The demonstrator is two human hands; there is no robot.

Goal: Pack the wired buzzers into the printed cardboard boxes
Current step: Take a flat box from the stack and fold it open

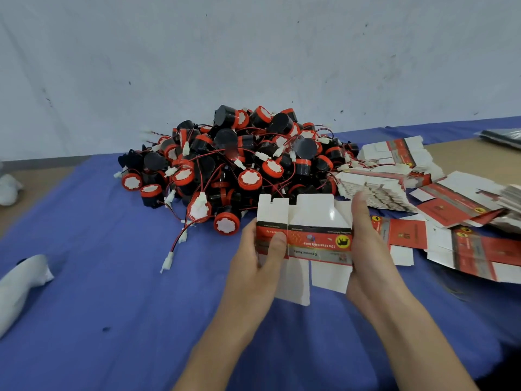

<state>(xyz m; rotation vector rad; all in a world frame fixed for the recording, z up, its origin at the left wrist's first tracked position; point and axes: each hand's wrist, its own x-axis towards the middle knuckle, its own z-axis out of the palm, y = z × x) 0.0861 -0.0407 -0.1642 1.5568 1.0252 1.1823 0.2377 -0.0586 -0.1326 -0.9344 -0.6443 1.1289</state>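
held up between both hands, in front of the heap and over the blue cloth (112, 306): one flattened printed box (310, 241), thin glossy card, long axis lying left to right

red and grey printed band across the middle, lettering upside down to the camera, round yellow badge near the right end. plain white flaps pointing two ways: notched ones away toward the heap, squared ones back toward the body. slight upright crease about a third in from the left

left hand (253, 266) gripping the left end, thumb pressed flat on the red band, fingers out of sight behind. right hand (366, 249) gripping the right edge, thumb upright along the card, fingers hidden behind

just beyond, heaped against the pale scuffed wall (253, 52): wired buzzers (239, 162), short black plastic cylinders with red rims and white scalloped faces, tipped every way, thin red and black leads tangled among them. one stray white plug (167, 261) on its lead, out on the cloth at front left

right of the heap and touching it: flat boxes (377, 190) fanned in a stack, more strewn loose over cloth and tan tabletop (473, 156). at far left, soft crumpled white bundle (25, 277)
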